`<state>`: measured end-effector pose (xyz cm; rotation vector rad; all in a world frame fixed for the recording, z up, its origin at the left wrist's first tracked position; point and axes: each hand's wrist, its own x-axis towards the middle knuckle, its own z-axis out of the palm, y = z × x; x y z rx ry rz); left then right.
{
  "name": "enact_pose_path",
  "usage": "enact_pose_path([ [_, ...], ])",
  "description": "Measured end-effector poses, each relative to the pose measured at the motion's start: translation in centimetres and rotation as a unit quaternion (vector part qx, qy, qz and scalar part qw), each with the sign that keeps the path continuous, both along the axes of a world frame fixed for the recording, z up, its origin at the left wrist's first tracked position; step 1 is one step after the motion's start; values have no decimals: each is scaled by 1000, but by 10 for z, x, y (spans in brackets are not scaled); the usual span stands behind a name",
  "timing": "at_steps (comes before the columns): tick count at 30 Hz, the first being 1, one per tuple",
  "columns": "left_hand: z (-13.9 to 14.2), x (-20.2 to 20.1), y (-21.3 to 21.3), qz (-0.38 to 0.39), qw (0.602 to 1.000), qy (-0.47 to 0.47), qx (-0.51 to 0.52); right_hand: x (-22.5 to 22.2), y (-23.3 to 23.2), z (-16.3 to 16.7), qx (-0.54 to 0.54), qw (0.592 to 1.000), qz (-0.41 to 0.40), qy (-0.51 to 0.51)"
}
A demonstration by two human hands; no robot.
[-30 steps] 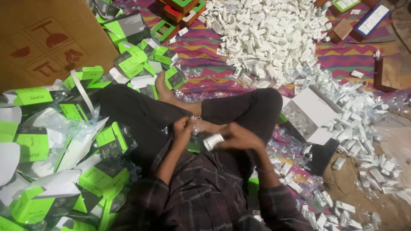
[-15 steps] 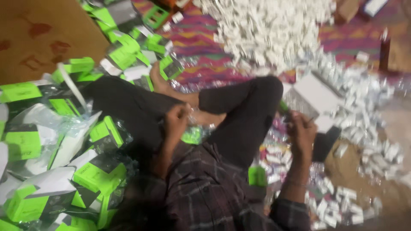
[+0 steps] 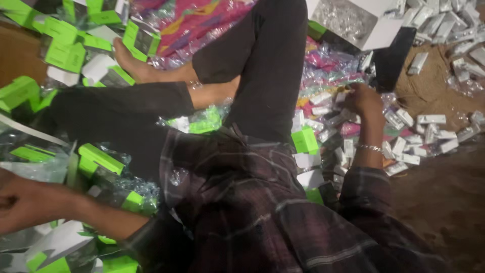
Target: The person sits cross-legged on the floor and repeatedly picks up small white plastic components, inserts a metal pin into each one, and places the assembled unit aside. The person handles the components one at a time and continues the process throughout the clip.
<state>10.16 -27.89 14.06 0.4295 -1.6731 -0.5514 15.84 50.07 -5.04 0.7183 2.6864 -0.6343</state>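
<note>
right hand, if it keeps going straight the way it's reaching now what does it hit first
The right hand points into the heap of small white plastic-wrapped packets on the floor, so it would probably meet those first; depth is unclear, and it may already touch them.

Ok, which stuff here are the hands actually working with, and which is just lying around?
In hand:
- right hand reaching into small white packets
- left hand among green-and-white boxes

Lying about:
- open white box
- patterned cloth
- far green boxes

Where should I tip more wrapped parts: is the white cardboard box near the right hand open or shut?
Open. The white cardboard box shows its inside, holding clear crinkly wrappers, beyond the right hand.
</note>
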Motion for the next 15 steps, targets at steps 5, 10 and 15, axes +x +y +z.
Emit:
enact_pose_path([
  [5, 2, -17, 143, -188, 973, -121, 55, -7, -13, -6, 98, 993, 38, 51],
  [10, -26, -50, 261, -447, 812, -265, 264, -36, -9, 77, 28, 986, -121, 110],
  [15, -116, -78, 329, -586, 536, -319, 517, -119, -122, 144, -205, 913, -6, 353],
])
